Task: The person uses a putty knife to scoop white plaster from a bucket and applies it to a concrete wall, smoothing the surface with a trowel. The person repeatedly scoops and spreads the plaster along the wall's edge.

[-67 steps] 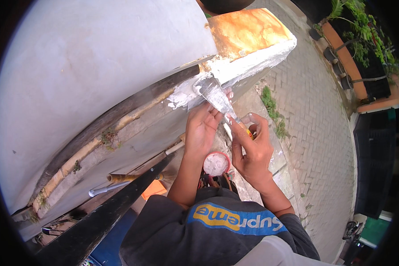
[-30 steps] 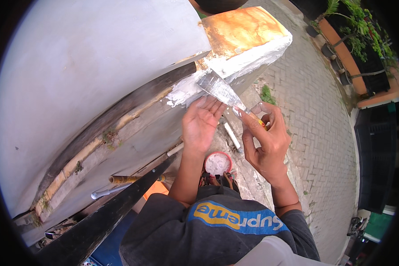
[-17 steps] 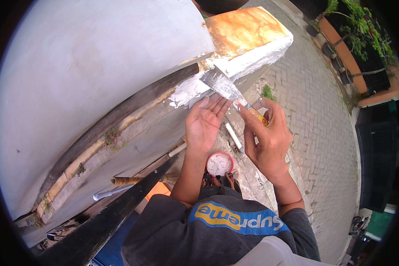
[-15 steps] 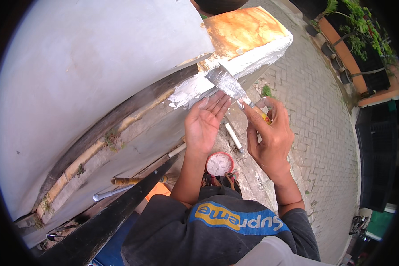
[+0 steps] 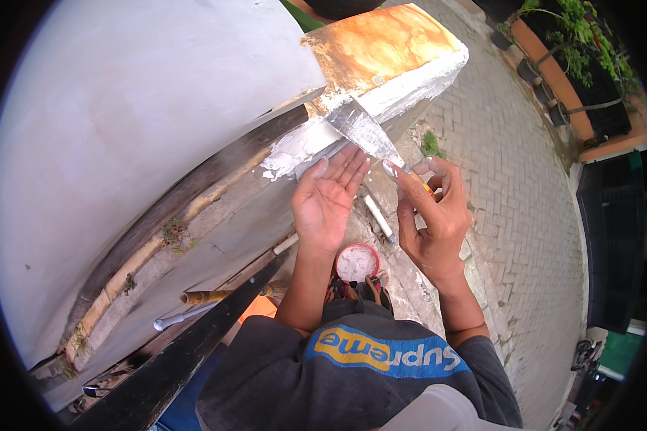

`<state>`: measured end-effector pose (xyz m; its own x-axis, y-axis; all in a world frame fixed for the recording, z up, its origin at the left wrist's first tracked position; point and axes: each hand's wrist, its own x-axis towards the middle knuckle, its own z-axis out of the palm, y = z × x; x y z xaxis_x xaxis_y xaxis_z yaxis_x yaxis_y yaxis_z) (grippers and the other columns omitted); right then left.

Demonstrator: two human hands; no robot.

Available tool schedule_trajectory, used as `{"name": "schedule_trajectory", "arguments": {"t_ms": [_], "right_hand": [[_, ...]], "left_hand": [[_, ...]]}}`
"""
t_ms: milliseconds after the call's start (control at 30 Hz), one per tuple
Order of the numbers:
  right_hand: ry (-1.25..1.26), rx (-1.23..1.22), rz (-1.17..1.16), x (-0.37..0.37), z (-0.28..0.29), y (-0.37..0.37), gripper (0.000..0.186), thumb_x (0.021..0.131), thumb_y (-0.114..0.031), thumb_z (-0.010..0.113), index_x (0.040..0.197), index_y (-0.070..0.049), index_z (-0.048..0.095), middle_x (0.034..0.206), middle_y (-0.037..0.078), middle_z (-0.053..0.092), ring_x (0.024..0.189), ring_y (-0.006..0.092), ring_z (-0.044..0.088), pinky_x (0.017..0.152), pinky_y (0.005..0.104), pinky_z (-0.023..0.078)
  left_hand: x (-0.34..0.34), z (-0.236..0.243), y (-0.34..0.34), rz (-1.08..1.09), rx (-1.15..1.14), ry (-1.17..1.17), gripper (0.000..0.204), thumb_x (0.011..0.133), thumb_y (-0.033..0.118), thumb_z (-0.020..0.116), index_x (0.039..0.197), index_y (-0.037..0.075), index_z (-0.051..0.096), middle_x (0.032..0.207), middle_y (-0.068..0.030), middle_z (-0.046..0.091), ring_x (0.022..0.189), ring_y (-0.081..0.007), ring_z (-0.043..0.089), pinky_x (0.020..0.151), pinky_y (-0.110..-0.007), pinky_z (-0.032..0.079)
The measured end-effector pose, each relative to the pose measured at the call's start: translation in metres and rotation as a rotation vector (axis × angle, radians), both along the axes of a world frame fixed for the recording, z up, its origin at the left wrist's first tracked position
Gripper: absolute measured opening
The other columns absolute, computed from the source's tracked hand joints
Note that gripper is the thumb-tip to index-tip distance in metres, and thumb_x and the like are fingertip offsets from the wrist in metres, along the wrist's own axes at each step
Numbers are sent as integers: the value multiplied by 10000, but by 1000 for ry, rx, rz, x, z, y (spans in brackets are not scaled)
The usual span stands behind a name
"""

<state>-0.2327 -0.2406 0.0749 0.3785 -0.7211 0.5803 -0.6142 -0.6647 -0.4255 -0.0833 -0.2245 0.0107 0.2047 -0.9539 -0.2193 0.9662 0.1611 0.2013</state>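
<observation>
My right hand (image 5: 436,219) grips a putty knife by its red-and-yellow handle; the wide, white-smeared metal blade (image 5: 363,131) lies over the ledge's white putty (image 5: 420,80). Palm up, my left hand (image 5: 326,207) has its fingers spread slightly beneath the blade, against or very near the ledge's lower face, holding nothing visible; whether it touches is unclear. The ledge's top (image 5: 381,43) is stained orange, and a rough white patch (image 5: 287,147) sits left of the blade. Below my hands, a red-rimmed bucket (image 5: 357,262) holds white paste.
A grey wall (image 5: 144,108) fills the left. A long black bar (image 5: 201,327) slants at lower left beside a bamboo pole (image 5: 201,296). A short white rod (image 5: 377,215) lies beyond my hands. Paving (image 5: 510,215) runs along the right toward potted plants (image 5: 528,70) and a black gate (image 5: 607,237).
Since the oldest frame my right hand has shifted right and up with the knife, and my left palm shows more openly. Lately the blade moved slightly; the whole view shifted a little.
</observation>
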Motion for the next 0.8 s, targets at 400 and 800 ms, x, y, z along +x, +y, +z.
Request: {"name": "schedule_trajectory", "arguments": {"t_ms": [400, 800], "right_hand": [[39, -72, -91, -9, -11, -20, 492, 659, 36, 658, 1096, -187, 690, 1050, 109, 571, 740, 226, 557, 546, 306, 448], [74, -5, 78, 2, 4, -6, 483, 658, -25, 675, 1112, -189, 683, 1080, 144, 572, 821, 258, 594, 577, 312, 486]], "left_hand": [[-4, 0, 0, 6, -91, 138, 484, 911, 166, 478, 1230, -185, 384, 1334, -320, 405, 1327, -363, 343, 1162, -480, 220], [1, -8, 3, -32, -217, 409, 511, 927, 145, 459, 1278, -198, 317, 1347, -327, 378, 1342, -377, 309, 1167, -501, 188]]}}
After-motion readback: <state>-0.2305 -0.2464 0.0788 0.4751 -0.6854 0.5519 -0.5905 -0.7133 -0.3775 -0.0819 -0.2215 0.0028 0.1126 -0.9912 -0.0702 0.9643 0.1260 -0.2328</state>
